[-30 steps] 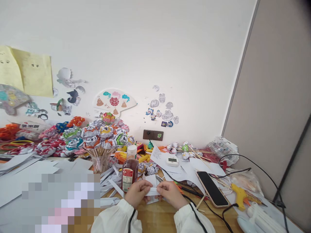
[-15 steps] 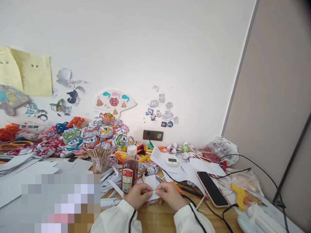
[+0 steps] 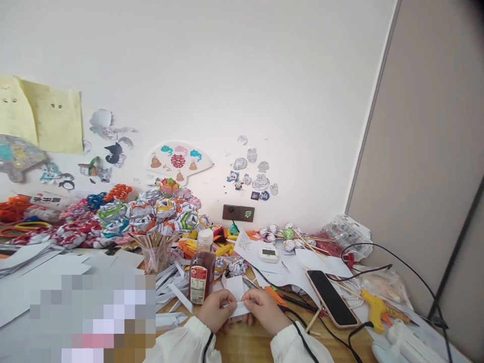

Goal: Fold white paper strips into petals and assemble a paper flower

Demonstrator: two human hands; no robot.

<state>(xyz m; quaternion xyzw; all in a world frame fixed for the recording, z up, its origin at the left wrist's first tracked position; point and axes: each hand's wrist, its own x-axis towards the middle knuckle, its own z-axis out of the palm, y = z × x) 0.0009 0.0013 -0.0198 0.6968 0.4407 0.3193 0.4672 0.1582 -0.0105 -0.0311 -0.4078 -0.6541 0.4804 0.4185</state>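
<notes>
A small strip of white paper spans the gap between my two hands, low in the middle of the view. My left hand pinches its left end between thumb and fingers. At the other end, my right hand grips it the same way. The fingers behind the paper are partly hidden. A bottle of dark red liquid with a white cap stands just beyond my left hand. More white paper lies right behind the strip.
Folded paper flowers crowd a cup of sticks at the back left. Cut paper strips lie beside the bottle. On the right are a phone, a yellow glue gun and black cables. A white timer sits on paper.
My hands have drawn slightly apart, and more of the paper strip shows between them. The whole scene sits a little lower in view.
</notes>
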